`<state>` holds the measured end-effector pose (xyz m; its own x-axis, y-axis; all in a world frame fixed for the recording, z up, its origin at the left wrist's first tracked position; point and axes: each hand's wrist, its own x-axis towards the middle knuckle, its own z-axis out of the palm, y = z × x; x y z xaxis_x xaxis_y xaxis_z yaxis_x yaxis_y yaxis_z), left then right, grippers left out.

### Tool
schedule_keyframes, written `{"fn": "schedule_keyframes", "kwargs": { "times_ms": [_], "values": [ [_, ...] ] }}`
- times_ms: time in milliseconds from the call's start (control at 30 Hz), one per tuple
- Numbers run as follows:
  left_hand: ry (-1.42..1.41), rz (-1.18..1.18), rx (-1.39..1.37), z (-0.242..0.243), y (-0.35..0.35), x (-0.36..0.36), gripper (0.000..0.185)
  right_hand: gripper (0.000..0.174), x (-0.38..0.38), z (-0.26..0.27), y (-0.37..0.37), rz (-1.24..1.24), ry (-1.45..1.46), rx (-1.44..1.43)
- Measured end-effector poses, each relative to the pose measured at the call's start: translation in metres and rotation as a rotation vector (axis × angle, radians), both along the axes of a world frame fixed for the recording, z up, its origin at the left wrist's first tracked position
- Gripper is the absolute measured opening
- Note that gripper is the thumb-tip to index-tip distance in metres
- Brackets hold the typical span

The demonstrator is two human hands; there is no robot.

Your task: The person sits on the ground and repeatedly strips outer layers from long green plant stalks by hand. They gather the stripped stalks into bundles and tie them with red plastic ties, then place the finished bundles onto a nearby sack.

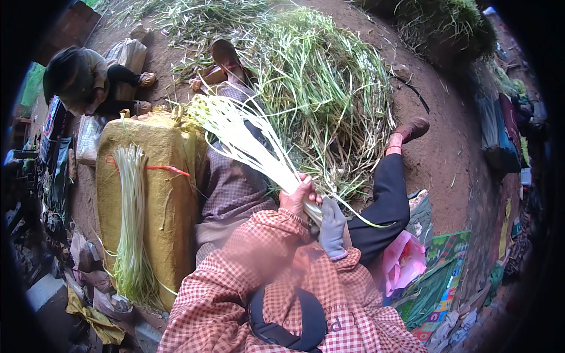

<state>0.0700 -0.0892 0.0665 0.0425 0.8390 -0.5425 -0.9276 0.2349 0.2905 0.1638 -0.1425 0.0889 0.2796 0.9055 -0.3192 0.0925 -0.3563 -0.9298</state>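
Observation:
My bare left hand [299, 194] is closed around a bundle of long, whitish plant stalks [251, 141]. The bundle's leafy tips fan out toward the upper left, and its cut-looking ends poke out below my fist. Against those ends rests my right hand [332, 229] in a grey glove, its fingers partly hidden; whether it grips anything I cannot tell. One loose stalk [359, 216] curves out to the right past the glove. On a yellow woven sack [170, 251] to my left lies another bundle of pale stalks [131, 212], beside a red tie [170, 168].
Beyond my hands a large heap of long green plants [318, 84] lies on bare soil [446, 176], between my outstretched legs. A person [84, 81] sits at the upper left near white sacks [128, 53]. A pink plastic bag [404, 260] and a colourful printed mat [446, 287] are at my right.

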Motion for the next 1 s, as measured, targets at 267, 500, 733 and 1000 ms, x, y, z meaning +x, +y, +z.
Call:
{"fn": "schedule_keyframes", "kwargs": {
  "times_ms": [267,500,733,1000],
  "values": [
    [-0.294,-0.028,0.138,-0.051,0.035,-0.079,0.03,0.022,0.002,0.017,-0.013,0.05,0.131,-0.332],
    [-0.251,-0.294,0.579,0.104,0.212,-0.156,0.029,0.042,0.057,-0.003,0.001,0.475,-0.699,-0.201],
    [1.624,-1.307,0.646,0.173,0.197,-0.193,0.021,0.031,0.099,-0.012,0.067,0.916,-0.803,-0.409],
    [2.681,-1.798,-0.033,0.178,0.043,-0.3,0.023,0.029,0.176,0.058,0.01,0.338,-0.585,-0.021]
  ]
}}
